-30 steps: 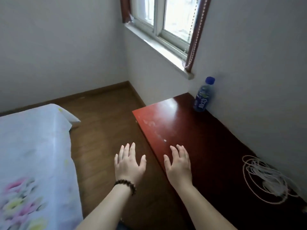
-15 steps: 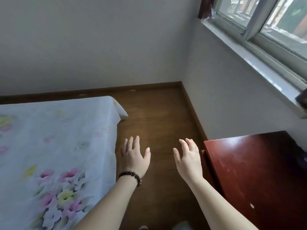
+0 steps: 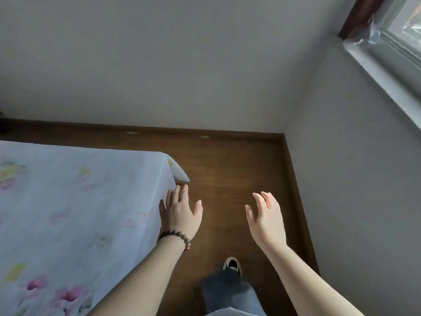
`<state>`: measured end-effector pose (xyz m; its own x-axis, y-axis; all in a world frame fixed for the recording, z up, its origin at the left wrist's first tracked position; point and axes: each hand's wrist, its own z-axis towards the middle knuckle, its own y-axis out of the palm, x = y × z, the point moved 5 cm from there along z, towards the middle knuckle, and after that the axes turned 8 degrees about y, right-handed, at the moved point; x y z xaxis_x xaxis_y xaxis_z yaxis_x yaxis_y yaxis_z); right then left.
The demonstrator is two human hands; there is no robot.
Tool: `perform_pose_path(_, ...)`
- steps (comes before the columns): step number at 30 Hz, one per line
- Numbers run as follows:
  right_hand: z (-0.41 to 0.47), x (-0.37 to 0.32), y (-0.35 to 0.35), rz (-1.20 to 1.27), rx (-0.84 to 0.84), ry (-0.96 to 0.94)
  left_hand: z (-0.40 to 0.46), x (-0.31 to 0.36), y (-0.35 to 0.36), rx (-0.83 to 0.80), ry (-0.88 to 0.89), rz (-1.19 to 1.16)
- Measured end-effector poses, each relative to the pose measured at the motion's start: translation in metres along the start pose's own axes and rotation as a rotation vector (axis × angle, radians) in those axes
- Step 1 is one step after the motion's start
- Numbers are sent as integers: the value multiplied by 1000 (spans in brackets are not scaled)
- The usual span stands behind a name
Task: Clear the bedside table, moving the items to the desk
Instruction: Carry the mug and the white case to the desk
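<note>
Both the left hand point(image 3: 181, 215) and right hand point(image 3: 267, 221) hang spread and empty between the bed point(image 3: 75, 201) and wall, probably free for fetching bedside items.

Your left hand point(image 3: 181, 213), a bead bracelet point(image 3: 176, 237) on its wrist, and your right hand point(image 3: 266, 218) hover empty with fingers spread above the wooden floor point(image 3: 234, 169). The floral bedsheet point(image 3: 75, 201) lies at left, a window point(image 3: 396, 30) upper right, your shoe point(image 3: 232, 263) below.
</note>
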<state>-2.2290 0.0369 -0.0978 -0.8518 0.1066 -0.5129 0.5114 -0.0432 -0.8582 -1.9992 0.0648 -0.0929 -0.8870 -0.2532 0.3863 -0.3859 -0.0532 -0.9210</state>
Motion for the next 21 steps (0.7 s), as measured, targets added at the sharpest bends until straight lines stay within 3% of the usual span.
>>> perform_pose_path(9,196,-53,7,-21,-113,-125,164,35,-20,53,-130,2)
perform_pose_path(21,412,-208,120,-84,-267,-381,378,-59,-35,140,-342,-7)
